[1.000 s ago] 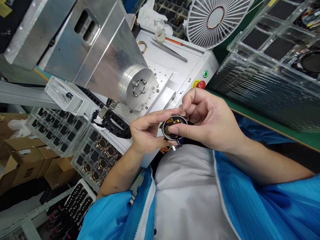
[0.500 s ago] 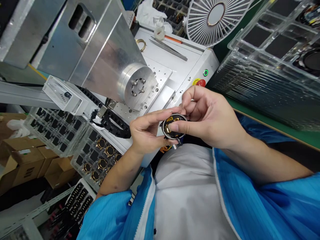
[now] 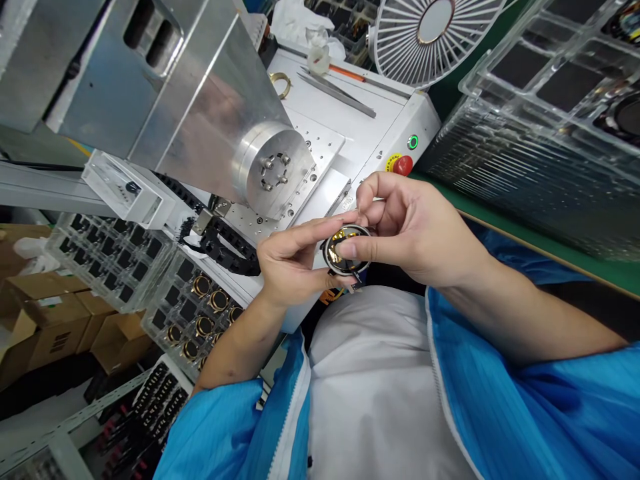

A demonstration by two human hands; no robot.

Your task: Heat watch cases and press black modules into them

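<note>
Between my hands is a round watch case [image 3: 352, 264] with a silvery rim, a black inside and shiny gold-coloured parts. My left hand [image 3: 295, 261] grips it by the edge, fingers along the far side and thumb along the near side. The thumb of my right hand [image 3: 420, 233] presses on the inside of the case, while its other fingers curl at the far rim. What those curled fingers touch underneath is hidden. A small dark tab sticks out from the case's near edge.
Ahead stands a white machine with a metal cylinder [image 3: 273, 170], a red emergency button [image 3: 403, 165] and a green-lit button [image 3: 413, 142]. Tweezers [image 3: 340, 93] and a brass ring [image 3: 281, 85] lie on it. Stacked clear trays [image 3: 525, 153] rise at right, a fan [image 3: 435, 33] behind; ring-filled trays [image 3: 197, 320] at left.
Both hands stay on the watch case, which has tilted slightly so its gold parts catch more light. My right hand has shifted a little to the left. The camera view has moved slightly.
</note>
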